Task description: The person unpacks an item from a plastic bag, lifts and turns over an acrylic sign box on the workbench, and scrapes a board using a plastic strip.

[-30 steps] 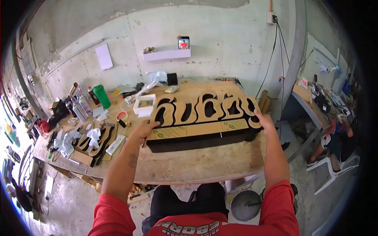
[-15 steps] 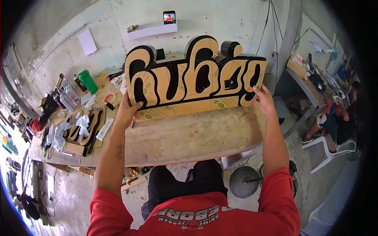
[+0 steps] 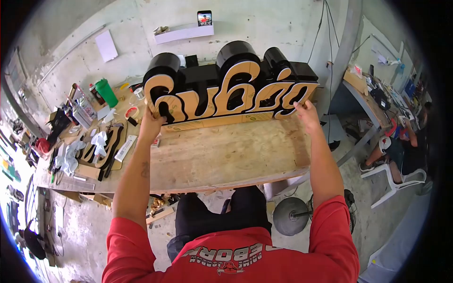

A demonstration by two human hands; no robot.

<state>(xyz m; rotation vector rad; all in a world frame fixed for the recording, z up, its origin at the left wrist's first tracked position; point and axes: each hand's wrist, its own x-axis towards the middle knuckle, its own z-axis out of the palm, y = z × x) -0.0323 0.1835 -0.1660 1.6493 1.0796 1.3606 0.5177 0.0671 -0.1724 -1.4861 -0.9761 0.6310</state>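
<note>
A large letter sign (image 3: 245,92) with tan paper-covered faces and deep black sides is above the far part of the wooden workbench (image 3: 226,158). My left hand (image 3: 153,123) grips its lower left end, with the thumb over the front face. At the lower right, my right hand (image 3: 308,116) is closed on the last letter's edge. The black tops of the letters show behind their faces. Whether the sign's bottom rests on the bench, I cannot tell.
A green bottle (image 3: 106,93), a tape roll (image 3: 131,112), crumpled white cloth (image 3: 99,141) and tan-and-black cut pieces (image 3: 111,147) crowd the bench's left side. A phone (image 3: 205,18) stands on a wall ledge. A fan (image 3: 291,216) is below; a person (image 3: 401,151) sits at right.
The sign has tipped, its face turning more upright, so more of its black top sides show. Both hands have moved with it and still hold its two ends.
</note>
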